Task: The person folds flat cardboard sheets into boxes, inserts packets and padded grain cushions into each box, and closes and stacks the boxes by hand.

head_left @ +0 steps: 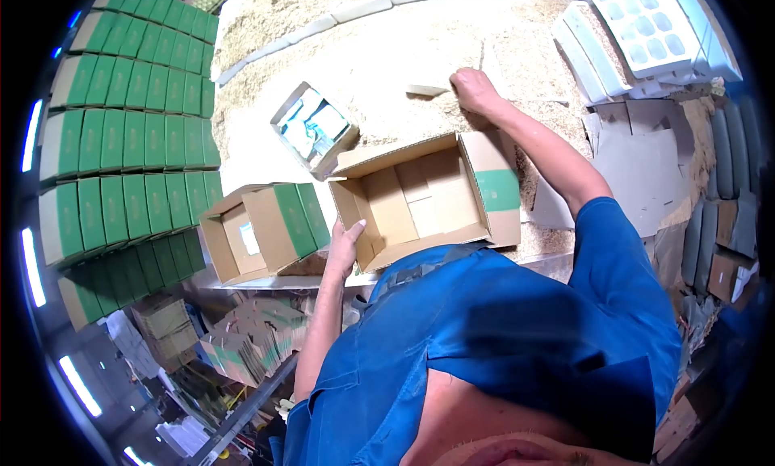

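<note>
An open, empty cardboard box [420,193] with a green band lies against my body at the table's front edge. My left hand [345,246] is closed on its left wall, the thumb inside the rim. Beyond the box, my right hand [476,90] is curled over the pale, sawdust-strewn table, beside a flat whitish piece [426,90]. Whether its fingers hold anything is too small to tell. A smaller box [315,127] with blue and white packets stands behind my left hand. To its left front is another open box [258,232] with a white label inside.
Stacked green-and-brown boxes [129,135] rise at the left. White trays [646,30] with round hollows are at the back right, with grey cardboard sheets [642,171] in front. Folded cartons [254,341] sit below the table at the left. A row of pale blocks [359,10] curves across the back.
</note>
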Motion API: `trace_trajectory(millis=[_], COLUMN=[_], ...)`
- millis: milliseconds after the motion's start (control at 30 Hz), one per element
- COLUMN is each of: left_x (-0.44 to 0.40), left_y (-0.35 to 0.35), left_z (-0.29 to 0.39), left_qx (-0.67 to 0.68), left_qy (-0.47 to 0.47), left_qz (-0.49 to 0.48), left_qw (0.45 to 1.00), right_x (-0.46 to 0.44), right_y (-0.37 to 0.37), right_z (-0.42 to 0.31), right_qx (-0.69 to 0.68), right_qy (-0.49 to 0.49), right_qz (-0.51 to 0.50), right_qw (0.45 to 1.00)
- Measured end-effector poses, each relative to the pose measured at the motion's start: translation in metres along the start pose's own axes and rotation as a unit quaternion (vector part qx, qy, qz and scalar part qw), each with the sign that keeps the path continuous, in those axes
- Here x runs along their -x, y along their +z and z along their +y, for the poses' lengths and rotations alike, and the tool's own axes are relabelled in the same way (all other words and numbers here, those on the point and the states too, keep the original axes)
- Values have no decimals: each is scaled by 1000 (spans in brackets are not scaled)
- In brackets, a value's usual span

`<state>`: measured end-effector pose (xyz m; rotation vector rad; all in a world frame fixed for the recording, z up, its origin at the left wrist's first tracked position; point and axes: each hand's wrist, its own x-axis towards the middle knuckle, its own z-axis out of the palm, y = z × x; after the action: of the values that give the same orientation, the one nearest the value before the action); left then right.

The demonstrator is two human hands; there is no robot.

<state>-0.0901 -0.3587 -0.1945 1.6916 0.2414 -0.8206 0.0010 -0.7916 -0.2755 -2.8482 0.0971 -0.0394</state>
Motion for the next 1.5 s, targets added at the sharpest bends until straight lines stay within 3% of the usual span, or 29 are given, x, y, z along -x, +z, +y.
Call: trace_trajectory(millis=[100,167,233,300,333,367,433,467,500,567,633,700,833,1067,1200,1267,1333,1400,1467,1500], left_x=[1,3,1,1,1,0,-1,0,1,2,3,6,7,7,-1,-3,-4,-3,-7,-9], left_y=[1,5,3,2,2,1,1,1,1,2,5,8,9,11,2,1,0,3,3,2], left_z=[8,8,8,2,0,-1,-1,1,3,6,9,12,17,25,11,6,7,10,6,5], left_qx=[-7,2,22,-2,-1,-16,-31,-22,-14,-20,-25,-42,-47,-53,-38,-36,-35,0,-19,-45], left_qy=[-11,24,-5,14,11,13,16,11,9,14,19,51,63,48,47,69,90,54,67,81], left_qz=[-18,3,-7,-10,-11,-7,-3,-7,-9,-9,-13,-2,-7,-12,-38,-33,-27,-46,-42,-43], left_qw=[1000,1000,1000,1000,1000,1000,999,1000,1000,1000,999,998,997,997,997,996,995,997,997,995], right_x=[-13,-10,-17,-28,-27,-29,-35,-36,-43,-58,-53,-54,-59,-57,-59,-68,-56,-20,-13,-7], right_y=[11,-8,-5,-14,-33,-23,3,12,23,46,45,43,35,9,28,86,68,-4,-19,-42], right_z=[-12,-17,8,34,30,33,40,42,50,68,71,69,68,45,50,106,85,40,58,60], right_qx=[22,-117,-176,-244,-222,-222,-509,-533,-533,-608,-604,-670,-701,-668,-704,-759,-784,-794,-782,-812], right_qy=[10,110,247,375,369,370,427,460,457,487,465,469,494,415,375,340,321,302,224,181], right_qz=[4,-36,37,-46,-113,-114,-90,-100,-102,-110,-118,-98,-124,-36,-9,-24,33,72,104,80], right_qw=[1000,986,952,893,895,895,742,703,704,617,636,567,499,617,603,554,531,523,572,549])
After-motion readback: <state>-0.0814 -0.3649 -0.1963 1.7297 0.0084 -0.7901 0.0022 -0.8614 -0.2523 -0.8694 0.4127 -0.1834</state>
